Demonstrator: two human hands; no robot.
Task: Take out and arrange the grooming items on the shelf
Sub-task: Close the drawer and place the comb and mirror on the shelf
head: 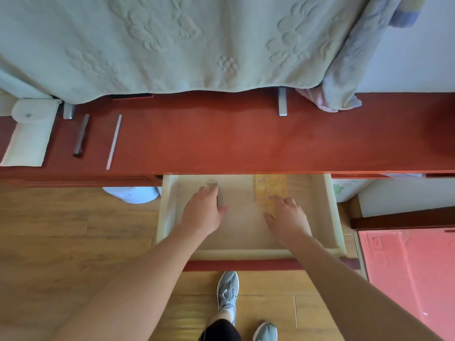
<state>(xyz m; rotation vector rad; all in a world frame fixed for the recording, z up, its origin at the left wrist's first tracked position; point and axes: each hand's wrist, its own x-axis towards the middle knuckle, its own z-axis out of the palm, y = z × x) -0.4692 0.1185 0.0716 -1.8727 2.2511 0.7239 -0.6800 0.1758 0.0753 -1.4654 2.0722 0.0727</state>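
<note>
Both hands are down in the open drawer (332, 217), which sticks out from the red shelf (221, 139) toward 6 o'clock. The left hand (204, 212) is on top of the little grey comb (213, 186) at about 10 o'clock in the drawer. Its fingers lie over the comb with the thumb on the far side of the teeth, but I honestly can't tell if it's actually pinched. The right hand (288, 217) is loose and spread, fingertips just resting on the near end of the yellow patterned card (270, 187) at about 1 o'clock, not wrapped round anything. At the shelf's 9 o'clock end lie a white pouch (27, 139), a dark pen-like stick (80, 135) and a thin white stick (114, 141), side by side and apart.
</note>
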